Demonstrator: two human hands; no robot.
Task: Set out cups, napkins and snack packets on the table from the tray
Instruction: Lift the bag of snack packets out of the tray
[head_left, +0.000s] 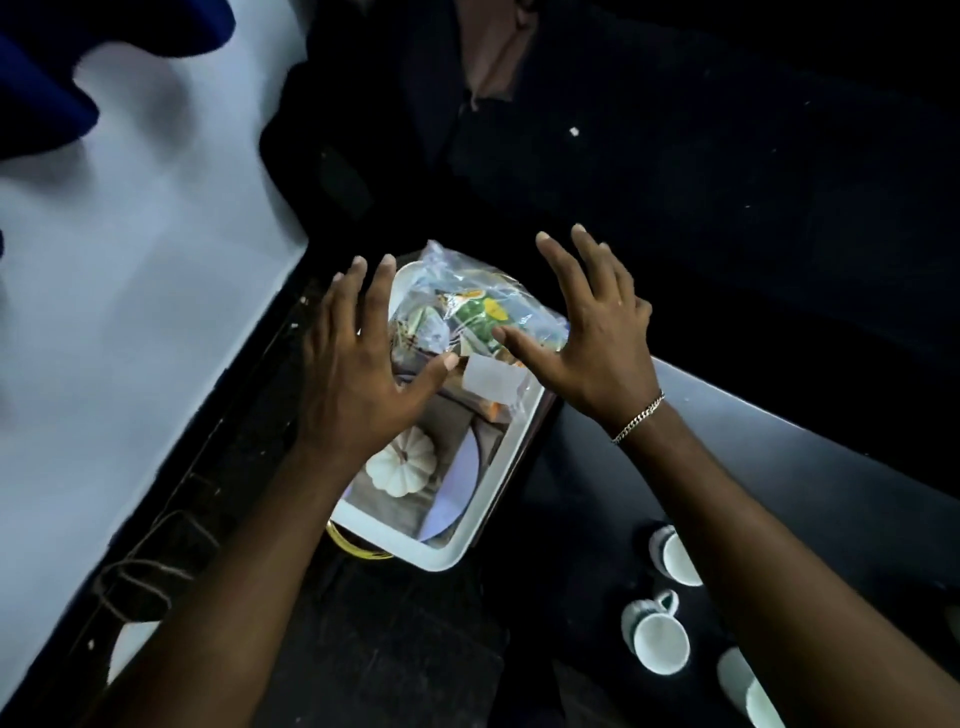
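The left hand (358, 358) hovers with its fingers (382, 291) spread wide apart, gripping nothing. Just right of those fingertips, and partly under the left thumb, lies a clear plastic bag of snack packets (467, 317), resting in the far end of a white tray (467, 525). Below the left palm, a white pumpkin picture (402, 462) shows on the tray's floor. The right hand (592, 338) is likewise splayed, its fingers (558, 270) apart and empty; its thumb reaches over the bag's right edge, so the bag lies between the two hands, whether touched or not cannot be told. A chain bracelet (638, 417) circles the right wrist. Beneath the right forearm, well apart from the fingers, three white cups (655, 642) stand on the dark table (810, 447).
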